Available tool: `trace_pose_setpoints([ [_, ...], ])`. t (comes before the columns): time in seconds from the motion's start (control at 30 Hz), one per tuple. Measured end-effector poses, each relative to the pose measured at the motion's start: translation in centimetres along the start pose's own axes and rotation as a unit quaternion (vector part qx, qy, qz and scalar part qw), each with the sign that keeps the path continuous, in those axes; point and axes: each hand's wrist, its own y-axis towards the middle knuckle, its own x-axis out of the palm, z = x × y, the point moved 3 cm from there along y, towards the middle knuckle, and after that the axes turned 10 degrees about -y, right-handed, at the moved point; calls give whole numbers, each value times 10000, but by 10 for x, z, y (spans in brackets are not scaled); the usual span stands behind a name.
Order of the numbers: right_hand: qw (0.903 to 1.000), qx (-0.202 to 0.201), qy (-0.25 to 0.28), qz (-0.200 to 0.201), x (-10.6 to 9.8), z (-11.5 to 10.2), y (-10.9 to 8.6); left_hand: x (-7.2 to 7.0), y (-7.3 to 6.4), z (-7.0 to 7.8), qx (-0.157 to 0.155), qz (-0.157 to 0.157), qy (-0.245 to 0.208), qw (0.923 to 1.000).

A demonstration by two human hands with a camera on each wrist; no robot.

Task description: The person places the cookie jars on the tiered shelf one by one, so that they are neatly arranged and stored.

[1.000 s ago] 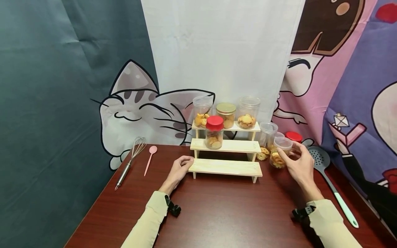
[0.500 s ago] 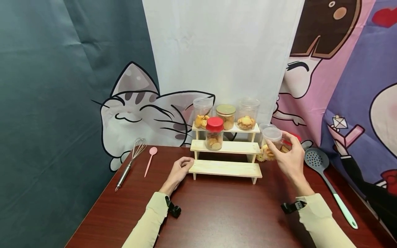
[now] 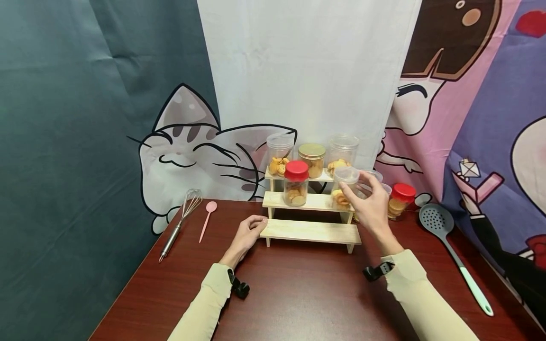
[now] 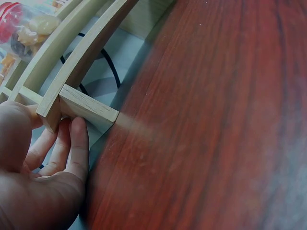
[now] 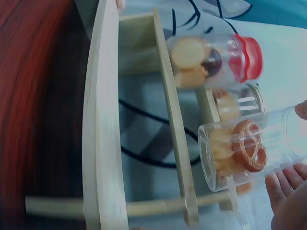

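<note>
A three-step wooden display rack stands on the table. My left hand grips the left end of its lowest step; in the left wrist view, thumb and fingers lie about that end. With my right hand I hold a clear-lidded plastic jar of cookies at the right end of the middle step. A pretzel-shaped cookie shows inside it in the right wrist view. Whether the jar touches the step I cannot tell. A red-lidded cookie jar stands left on that step.
The top step bears a clear jar, a gold-lidded jar and another clear jar. Right of the rack stands a red-lidded jar by partly hidden jars. A skimmer, a whisk and a pink spoon lie on the table.
My right hand has carried the clear jar left, from beside the rack to the middle step's right end. The left hand has stayed on the rack.
</note>
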Motion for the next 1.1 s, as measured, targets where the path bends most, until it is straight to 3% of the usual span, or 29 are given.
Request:
trace_pose_setpoints([
  [0.43,9974,0,187,-700,54,-15,1,3,0,0,5,-38,130,9999],
  [1.1,9973,-17,38,-739,73,-13,4,-1,-1,3,-7,-89,216,9997],
])
